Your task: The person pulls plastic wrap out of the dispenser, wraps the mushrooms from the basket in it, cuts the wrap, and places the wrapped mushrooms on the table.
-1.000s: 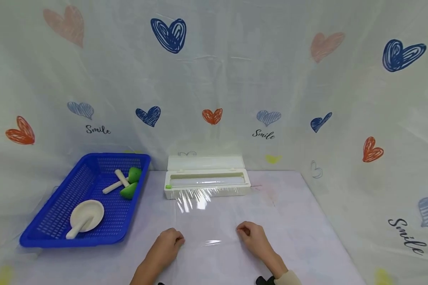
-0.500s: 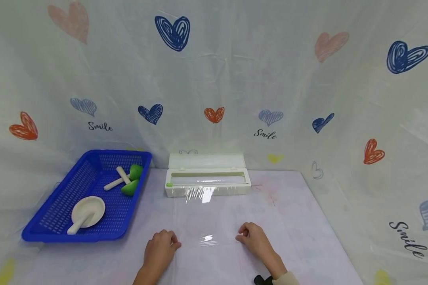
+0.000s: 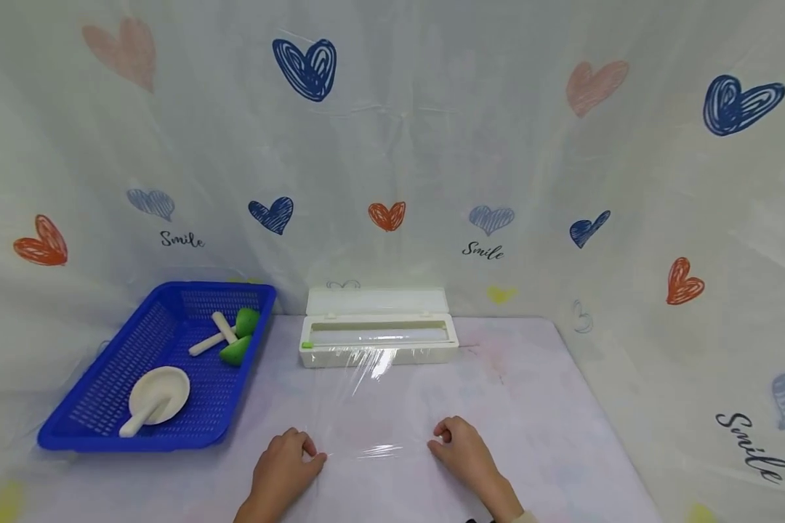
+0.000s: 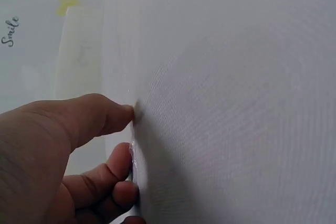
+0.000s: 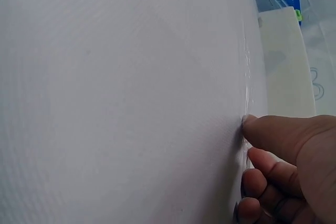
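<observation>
A clear sheet of cling film (image 3: pixel 366 414) runs forward over the table from a white dispenser box (image 3: pixel 379 356), whose lid stands raised with the roll (image 3: pixel 379 335) inside. At the sheet's left near corner, my left hand (image 3: pixel 281 471) grips the edge, fingers curled and thumb forward. My right hand (image 3: pixel 464 454) grips the opposite corner, its wrist lower right. Close up, the left thumb (image 4: pixel 113 114) and the right thumb (image 5: pixel 270 129) reach the film's edge above curled fingers. How much film lies between the fingertips is hard to see.
On the left stands a blue perforated basket (image 3: pixel 216 436). In it lie a white dish (image 3: pixel 170 385) with a white handle-shaped piece across it, and two green-headed pieces (image 3: pixel 235 352) with pale sticks. A green slider (image 3: pixel 307 345) sits on the box. Behind hangs a heart-printed curtain (image 3: pixel 392 145).
Both hands have drawn slightly toward the person, away from the dispenser, with the film's near edge. Glare streaks on the film have shifted. The box and basket stay put while the head view sways.
</observation>
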Available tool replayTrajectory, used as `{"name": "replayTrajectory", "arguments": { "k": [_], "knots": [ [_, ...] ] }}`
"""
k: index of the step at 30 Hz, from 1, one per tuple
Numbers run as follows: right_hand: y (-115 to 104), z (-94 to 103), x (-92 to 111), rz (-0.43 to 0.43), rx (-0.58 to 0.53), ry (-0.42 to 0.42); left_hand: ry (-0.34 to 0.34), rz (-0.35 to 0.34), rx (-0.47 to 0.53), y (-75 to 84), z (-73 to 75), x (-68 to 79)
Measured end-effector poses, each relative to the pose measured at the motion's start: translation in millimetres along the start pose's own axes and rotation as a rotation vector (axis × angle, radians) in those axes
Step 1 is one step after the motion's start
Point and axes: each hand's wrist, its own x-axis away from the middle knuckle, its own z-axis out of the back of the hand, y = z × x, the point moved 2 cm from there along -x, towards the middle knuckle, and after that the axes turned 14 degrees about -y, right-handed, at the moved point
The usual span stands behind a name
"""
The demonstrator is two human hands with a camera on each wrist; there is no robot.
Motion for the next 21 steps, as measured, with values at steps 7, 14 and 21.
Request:
{"name": "replayTrajectory", "arguments": {
  "k": [7, 14, 21],
  "knots": [
    [-0.1, -0.8, 2.5, -0.009, -0.042, -0.015, -0.055, 0.044, 0.128, -4.9, -3.5, 5.4],
    [0.4, -3.2, 0.1, -0.035, -0.045, 0.006, -0.081, 0.028, 0.266, -12.7, 34.6, 11.5],
    [-1.0, 0.8, 1.6, -0.036, -0.068, 0.032, 0.076, -0.011, 0.319, -15.6, 102.0, 20.7]
  ]
}}
